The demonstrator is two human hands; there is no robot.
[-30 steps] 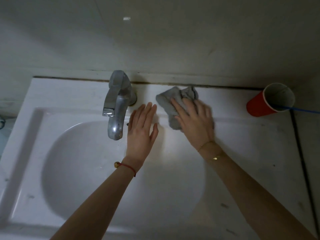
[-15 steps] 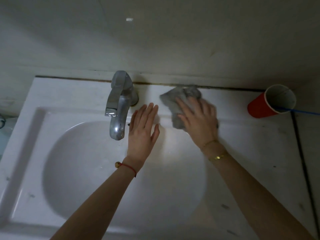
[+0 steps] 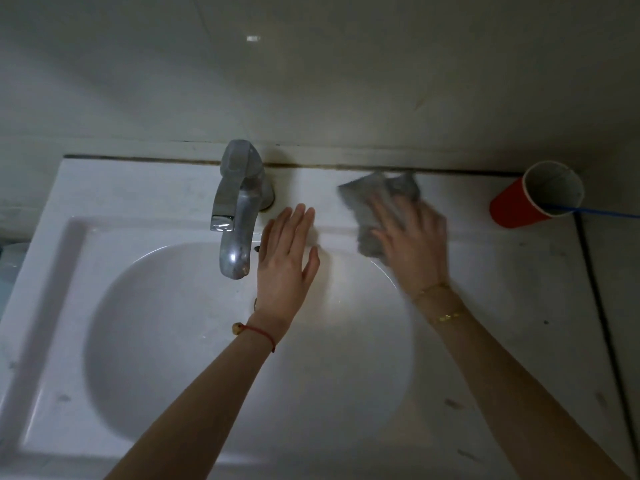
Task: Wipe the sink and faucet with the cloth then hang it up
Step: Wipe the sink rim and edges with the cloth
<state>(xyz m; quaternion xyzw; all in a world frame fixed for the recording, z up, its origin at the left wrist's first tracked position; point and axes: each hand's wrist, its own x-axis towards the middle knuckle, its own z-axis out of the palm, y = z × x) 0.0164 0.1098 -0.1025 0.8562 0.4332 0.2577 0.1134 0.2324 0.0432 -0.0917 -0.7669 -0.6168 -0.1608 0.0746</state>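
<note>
Since one second ago, your right hand has carried the cloth to the right along the far ledge of the sink, away from the faucet; your left hand has kept its place.

Right-hand fingers: extended and slightly spread, pressing flat on the cloth. They are motion-blurred, so finer detail cannot be told. The cloth lies under the fingers and palm, and its uncovered part projects beyond the fingertips to the far left, reaching the dark seam where the sink meets the wall.

Cloth: grey, crumpled, irregular outline, blurred edges. It rests on the far ledge, right of the faucet and well apart from it.

Left-hand fingers: straight, held close together, thumb set apart. The hand lies flat at the far rim of the basin, just right of the faucet spout, holding nothing.

A red cup lies on its side at the far right of the ledge, its opening facing you, with a blue cord running from its mouth to the right.
</note>
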